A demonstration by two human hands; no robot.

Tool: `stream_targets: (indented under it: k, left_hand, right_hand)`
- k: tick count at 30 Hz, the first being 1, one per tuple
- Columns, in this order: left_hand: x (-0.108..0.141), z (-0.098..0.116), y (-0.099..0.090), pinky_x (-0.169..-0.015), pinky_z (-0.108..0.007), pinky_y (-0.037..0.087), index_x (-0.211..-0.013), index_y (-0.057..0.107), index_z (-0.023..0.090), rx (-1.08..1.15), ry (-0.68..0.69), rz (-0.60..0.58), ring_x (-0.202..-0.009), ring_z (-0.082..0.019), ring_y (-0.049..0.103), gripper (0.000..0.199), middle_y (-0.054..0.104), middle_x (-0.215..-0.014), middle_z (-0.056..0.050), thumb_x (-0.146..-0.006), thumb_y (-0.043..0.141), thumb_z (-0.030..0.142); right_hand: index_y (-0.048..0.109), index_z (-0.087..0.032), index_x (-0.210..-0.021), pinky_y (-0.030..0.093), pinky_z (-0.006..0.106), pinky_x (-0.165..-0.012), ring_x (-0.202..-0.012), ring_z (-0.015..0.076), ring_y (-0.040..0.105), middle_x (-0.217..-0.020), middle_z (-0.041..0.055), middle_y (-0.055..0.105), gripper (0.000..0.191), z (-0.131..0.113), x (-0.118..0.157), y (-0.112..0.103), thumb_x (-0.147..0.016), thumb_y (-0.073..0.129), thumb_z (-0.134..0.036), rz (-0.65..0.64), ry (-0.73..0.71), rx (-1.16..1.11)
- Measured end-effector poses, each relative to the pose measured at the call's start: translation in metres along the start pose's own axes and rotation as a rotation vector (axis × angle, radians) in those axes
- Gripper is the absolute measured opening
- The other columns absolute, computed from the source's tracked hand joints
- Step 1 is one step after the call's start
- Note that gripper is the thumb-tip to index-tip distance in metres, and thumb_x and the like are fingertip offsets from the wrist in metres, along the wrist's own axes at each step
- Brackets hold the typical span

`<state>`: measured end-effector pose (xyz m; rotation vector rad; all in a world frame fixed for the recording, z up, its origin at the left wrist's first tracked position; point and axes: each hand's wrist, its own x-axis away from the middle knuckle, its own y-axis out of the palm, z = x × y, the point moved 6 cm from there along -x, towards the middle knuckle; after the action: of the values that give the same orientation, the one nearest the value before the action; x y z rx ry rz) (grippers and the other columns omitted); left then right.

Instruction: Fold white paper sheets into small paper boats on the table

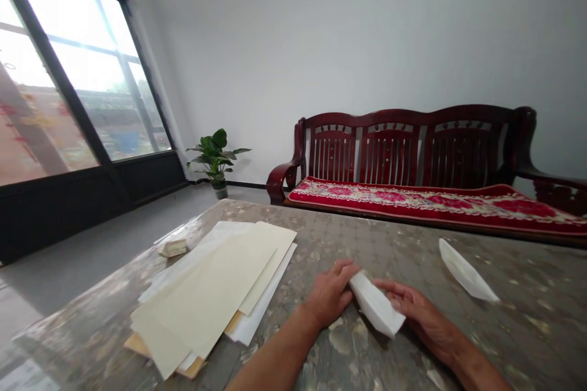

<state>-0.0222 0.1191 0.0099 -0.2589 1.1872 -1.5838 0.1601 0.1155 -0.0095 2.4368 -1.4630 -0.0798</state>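
Observation:
A piece of folded white paper (376,305), long and boat-like with a narrow far end, is between my two hands just above the table. My left hand (331,293) has its fingers curled at the paper's far left end, with the thumb along the near side. On the right long side, my right hand (410,311) holds it with bent fingers, partly hidden behind the paper. Farther right on the table lies a second folded white paper (466,272) of similar pointed shape, apart from both hands.
A fanned stack of cream and white paper sheets (215,293) lies left of my hands. Behind it is a small pale bundle (173,248) near the left edge of the patterned table (367,238). A dark red wooden bench (389,146) and a potted plant (218,156) stand beyond.

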Motion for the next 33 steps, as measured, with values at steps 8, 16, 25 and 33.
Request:
stream_targets:
  k: [8,16,25,33]
  left_hand:
    - [-0.002,0.000,0.004,-0.097,-0.028,0.048,-0.116,0.063,0.028,-0.037,0.072,-0.001,-0.111,-0.016,0.061,0.033,0.064,-0.122,-0.001,-0.087,0.057,0.015]
    - [-0.001,-0.004,-0.011,-0.083,-0.033,0.047,-0.098,0.067,0.024,-0.272,0.013,0.187,-0.090,-0.020,0.062,0.016,0.070,-0.097,-0.003,-0.086,0.061,0.016]
    - [-0.002,0.007,-0.015,-0.074,-0.036,0.041,-0.091,0.069,0.025,-0.434,0.041,0.215,-0.083,-0.023,0.056,0.009,0.067,-0.085,-0.004,-0.089,0.061,0.023]
    - [0.001,0.014,-0.017,-0.086,-0.038,0.037,-0.094,0.067,0.025,-0.282,0.156,0.169,-0.096,-0.023,0.055,0.013,0.068,-0.092,-0.002,-0.084,0.069,0.032]
  right_hand:
    - [0.070,-0.019,-0.111,0.039,0.027,-0.062,-0.063,0.0139,0.047,-0.066,-0.0014,0.053,0.045,0.002,0.001,-0.004,-0.073,0.076,-0.043,-0.004,-0.006,0.025]
    - [0.069,-0.021,-0.109,0.046,0.031,-0.073,-0.076,0.0193,0.057,-0.082,0.0033,0.065,0.050,-0.008,0.004,-0.022,-0.073,0.073,-0.055,0.421,-0.236,0.161]
    - [0.065,-0.027,-0.121,0.040,0.046,-0.101,-0.114,0.0290,0.055,-0.121,0.0097,0.064,0.041,-0.028,0.018,0.022,-0.083,0.064,-0.043,0.328,-0.711,0.993]
    - [0.073,-0.029,-0.089,0.049,0.039,-0.083,-0.088,0.0234,0.063,-0.088,0.0048,0.072,0.014,-0.028,0.014,0.016,-0.089,0.059,-0.029,0.413,-0.737,1.115]
